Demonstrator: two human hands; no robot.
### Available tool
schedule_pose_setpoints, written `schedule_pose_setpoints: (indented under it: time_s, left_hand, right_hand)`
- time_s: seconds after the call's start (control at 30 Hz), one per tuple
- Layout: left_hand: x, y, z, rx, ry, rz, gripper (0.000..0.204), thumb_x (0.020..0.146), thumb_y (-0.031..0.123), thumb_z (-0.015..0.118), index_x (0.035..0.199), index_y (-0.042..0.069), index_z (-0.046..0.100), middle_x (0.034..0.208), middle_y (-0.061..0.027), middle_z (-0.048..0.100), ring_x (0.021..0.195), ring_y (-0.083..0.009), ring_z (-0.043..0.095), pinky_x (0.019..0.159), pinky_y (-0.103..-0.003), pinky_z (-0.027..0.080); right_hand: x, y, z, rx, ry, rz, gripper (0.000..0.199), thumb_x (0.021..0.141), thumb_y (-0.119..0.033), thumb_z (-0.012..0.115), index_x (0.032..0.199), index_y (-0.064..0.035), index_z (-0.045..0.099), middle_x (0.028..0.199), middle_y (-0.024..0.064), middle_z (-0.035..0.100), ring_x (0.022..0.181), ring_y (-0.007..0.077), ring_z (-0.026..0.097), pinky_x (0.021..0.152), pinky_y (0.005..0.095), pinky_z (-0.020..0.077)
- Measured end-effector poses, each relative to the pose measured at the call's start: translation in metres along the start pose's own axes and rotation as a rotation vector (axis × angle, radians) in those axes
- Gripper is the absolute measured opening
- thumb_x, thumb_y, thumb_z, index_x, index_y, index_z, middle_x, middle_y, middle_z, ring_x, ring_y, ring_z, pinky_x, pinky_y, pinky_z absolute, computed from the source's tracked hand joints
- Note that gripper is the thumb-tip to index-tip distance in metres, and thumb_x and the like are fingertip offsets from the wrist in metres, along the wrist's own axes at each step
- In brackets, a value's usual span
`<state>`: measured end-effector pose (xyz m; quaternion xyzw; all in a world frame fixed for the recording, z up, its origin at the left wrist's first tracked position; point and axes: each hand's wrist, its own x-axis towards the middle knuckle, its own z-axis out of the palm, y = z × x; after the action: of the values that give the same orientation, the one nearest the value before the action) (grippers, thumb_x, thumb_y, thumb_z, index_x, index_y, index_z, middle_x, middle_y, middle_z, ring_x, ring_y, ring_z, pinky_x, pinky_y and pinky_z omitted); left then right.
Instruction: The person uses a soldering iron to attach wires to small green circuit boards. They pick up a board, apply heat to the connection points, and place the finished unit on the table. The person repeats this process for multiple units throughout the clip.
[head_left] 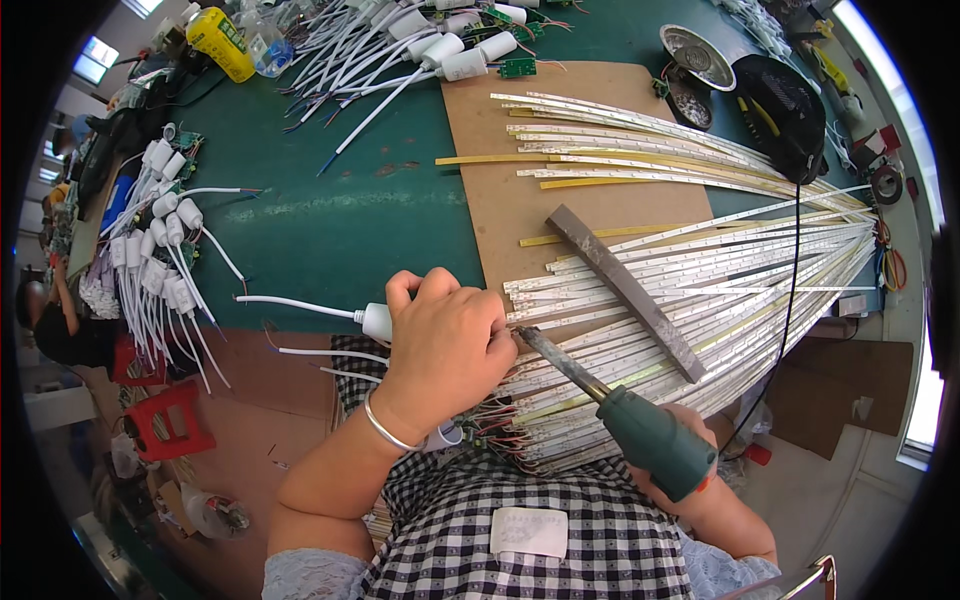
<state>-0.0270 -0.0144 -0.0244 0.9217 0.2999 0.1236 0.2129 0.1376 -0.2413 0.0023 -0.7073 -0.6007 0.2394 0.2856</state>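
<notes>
My left hand (pixel 445 340) is closed around a white cylindrical housing (pixel 376 322), with a white cable (pixel 300 303) running out to the left. Most of the housing is hidden under my fingers, and what the thumb and forefinger pinch is too small to make out. My right hand (pixel 690 425) grips a soldering iron (pixel 655 440) by its green handle. The iron's tip (pixel 527 335) sits beside my left fingertips, at the ends of the LED strips (pixel 640 320). A dark grey bar (pixel 625 290) lies across those strips.
Brown board (pixel 465 190) lies on the green table (pixel 370 210) beneath the strips. More cabled white housings stand in bunches at the far side (pixel 465 62) and left (pixel 130 250). A metal dish (pixel 697 55) is at the far right. A black cord (pixel 797 270) crosses the strips.
</notes>
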Motion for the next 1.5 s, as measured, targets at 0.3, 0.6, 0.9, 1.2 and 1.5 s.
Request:
schedule_pose_setpoints:
  time_s: [0.3,0.6,0.9,1.2,1.5]
  left_hand:
    - [0.0,-0.001,0.0,0.029,-0.014,0.002,0.007,0.064,0.01,0.063,0.063,0.013,0.056,0.062,0.0052,0.055,0.076,-0.0181,0.049,0.082,-0.04,0.027]
    - [0.0,-0.001,0.0,0.023,-0.01,0.009,0.007,0.064,0.01,0.063,0.064,0.013,0.057,0.062,0.0049,0.055,0.076,-0.0186,0.049,0.082,-0.04,0.027]
    - [-0.001,-0.001,0.001,0.017,-0.006,0.007,0.008,0.063,0.009,0.063,0.064,0.013,0.056,0.062,0.005,0.054,0.077,-0.0185,0.049,0.082,-0.041,0.027]
    - [-0.001,-0.001,0.0,0.01,-0.011,0.003,0.009,0.065,0.01,0.064,0.064,0.012,0.056,0.062,0.0034,0.055,0.077,-0.0191,0.049,0.083,-0.042,0.028]
    - [0.0,0.0,-0.001,0.019,-0.012,0.005,0.009,0.067,0.011,0.065,0.063,0.012,0.056,0.062,0.0022,0.056,0.076,-0.0197,0.049,0.084,-0.042,0.028]
  right_hand:
    - [-0.004,0.004,-0.005,0.263,0.04,0.268,0.033,0.066,-0.009,0.073,0.098,-0.0079,0.068,0.102,0.0112,0.063,0.089,0.0263,0.063,0.076,0.0323,0.052]
    - [0.005,0.013,-0.01,0.077,-0.002,-0.038,0.032,0.066,-0.011,0.075,0.097,-0.007,0.067,0.103,0.0114,0.062,0.089,0.0271,0.062,0.075,0.0337,0.0523]
    - [0.017,0.006,-0.02,0.055,-0.046,-0.051,0.036,0.069,-0.012,0.076,0.102,-0.0043,0.064,0.103,0.0132,0.059,0.083,0.0253,0.065,0.073,0.0314,0.0531]
    - [0.02,0.01,-0.019,0.031,0.014,-0.125,0.031,0.066,-0.009,0.076,0.096,-0.007,0.067,0.098,0.0106,0.063,0.085,0.0258,0.063,0.074,0.0322,0.0525]
    - [0.009,0.011,-0.02,0.315,-0.041,0.212,0.031,0.068,-0.007,0.069,0.099,-0.005,0.066,0.099,0.0092,0.065,0.086,0.0263,0.061,0.076,0.0344,0.0498]
